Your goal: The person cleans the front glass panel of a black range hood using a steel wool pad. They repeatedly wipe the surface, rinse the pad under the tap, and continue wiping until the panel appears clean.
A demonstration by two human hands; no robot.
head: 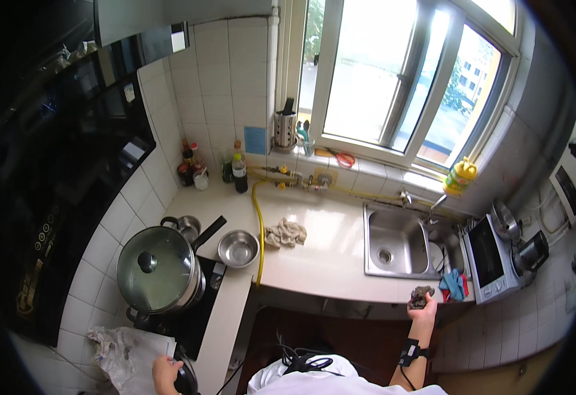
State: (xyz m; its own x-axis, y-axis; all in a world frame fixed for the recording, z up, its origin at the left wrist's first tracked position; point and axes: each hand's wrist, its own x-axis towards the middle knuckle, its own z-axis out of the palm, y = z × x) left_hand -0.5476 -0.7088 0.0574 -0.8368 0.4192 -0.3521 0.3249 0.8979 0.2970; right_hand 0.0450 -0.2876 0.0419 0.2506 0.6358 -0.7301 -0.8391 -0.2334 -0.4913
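Note:
My right hand (422, 312), with a black band on the wrist, holds a dark grey-brown crumpled scrubbing pad or rag (421, 296) just in front of the counter edge near the sink. At the lower left, my left hand (166, 373) is at the edge of a white paper or plastic sheet (137, 353), beside a dark round lid or pan (185, 377); whether its fingers grip either is unclear. Above that hand, a large pot with a glass lid (154, 271) stands on the black cooktop (206, 301).
A double steel sink (396, 242) is set in the counter at right, with blue and red cloths (453, 285) and a white microwave (490, 256) beside it. A steel bowl (238, 249), yellow hose (260, 222) and beige cloth (286, 233) lie mid-counter. Bottles (239, 173) stand behind.

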